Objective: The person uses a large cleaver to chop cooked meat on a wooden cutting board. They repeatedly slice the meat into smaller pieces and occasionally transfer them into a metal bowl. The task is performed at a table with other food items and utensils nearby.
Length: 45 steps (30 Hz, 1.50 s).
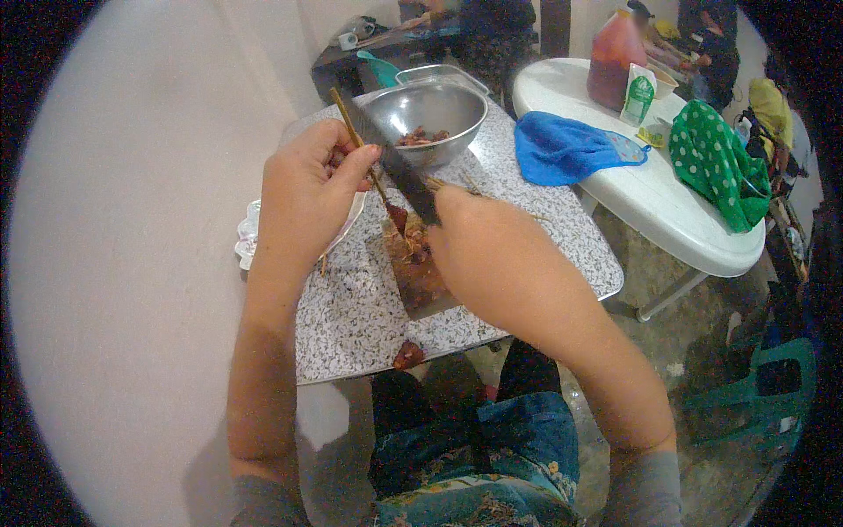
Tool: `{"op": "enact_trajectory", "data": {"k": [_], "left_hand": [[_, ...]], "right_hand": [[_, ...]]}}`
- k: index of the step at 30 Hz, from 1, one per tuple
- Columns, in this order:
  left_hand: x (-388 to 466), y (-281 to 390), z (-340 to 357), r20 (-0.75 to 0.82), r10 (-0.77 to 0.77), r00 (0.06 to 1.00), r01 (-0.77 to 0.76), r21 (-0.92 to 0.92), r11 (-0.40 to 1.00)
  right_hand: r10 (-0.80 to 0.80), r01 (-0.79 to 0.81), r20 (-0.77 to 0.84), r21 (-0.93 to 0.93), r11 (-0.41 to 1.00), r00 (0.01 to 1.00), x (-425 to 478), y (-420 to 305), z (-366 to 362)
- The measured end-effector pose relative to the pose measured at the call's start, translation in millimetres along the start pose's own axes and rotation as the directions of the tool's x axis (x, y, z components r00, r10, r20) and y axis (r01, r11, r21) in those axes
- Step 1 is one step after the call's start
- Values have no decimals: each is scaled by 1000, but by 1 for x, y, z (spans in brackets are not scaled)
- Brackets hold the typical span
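Note:
My left hand (313,178) pinches a thin bamboo skewer (347,118) between thumb and fingers. A dark red piece of meat (396,217) is on the skewer's lower end, over a small chopping board (428,306) with meat scraps (416,247) on it. In my right hand (490,234) is a knife, its dark, blurred blade (402,171) slanting up and left beside the skewer. Behind the blade stands a steel bowl (454,115) with several meat pieces (421,136) in it. More thin sticks (471,184) lie beyond my right hand, partly hidden by it.
A meat chunk (408,354) lies at the near edge of the speckled table (349,329). Left of it rises a wall (145,197). On a white oval table (658,197) are a blue cloth (566,148), a green dotted cloth (714,165) and a jug of red liquid (616,59).

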State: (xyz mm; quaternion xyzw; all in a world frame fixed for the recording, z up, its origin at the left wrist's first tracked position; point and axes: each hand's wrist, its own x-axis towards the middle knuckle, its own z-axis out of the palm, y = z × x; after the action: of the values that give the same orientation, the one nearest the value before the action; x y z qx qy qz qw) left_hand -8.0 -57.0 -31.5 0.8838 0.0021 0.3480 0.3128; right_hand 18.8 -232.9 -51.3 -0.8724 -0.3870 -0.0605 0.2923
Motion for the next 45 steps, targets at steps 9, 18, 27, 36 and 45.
{"op": "enact_trajectory", "data": {"k": [9, 18, 27, 36, 45], "left_hand": [[0, -2, 0, -19, 2, 1000, -1, 34, 999], [1, -6, -1, -38, -45, 998, 45, -14, 999], [5, -12, 3, -29, -57, 998, 55, -52, 997], [7, -9, 3, -23, -74, 997, 74, -6, 997], [10, -12, 7, -27, -13, 1000, 13, 8, 1000]], "right_hand": [[19, -16, 71, -33, 999, 997, -3, -3, 13], [74, -72, 96, -17, 997, 993, -14, -2, 20], [33, -34, 36, 22, 999, 999, -7, 0, 12], [56, -57, 66, 12, 998, 996, -14, -1, 17], [65, -61, 137, -35, 998, 988, -10, 0, 14]]}}
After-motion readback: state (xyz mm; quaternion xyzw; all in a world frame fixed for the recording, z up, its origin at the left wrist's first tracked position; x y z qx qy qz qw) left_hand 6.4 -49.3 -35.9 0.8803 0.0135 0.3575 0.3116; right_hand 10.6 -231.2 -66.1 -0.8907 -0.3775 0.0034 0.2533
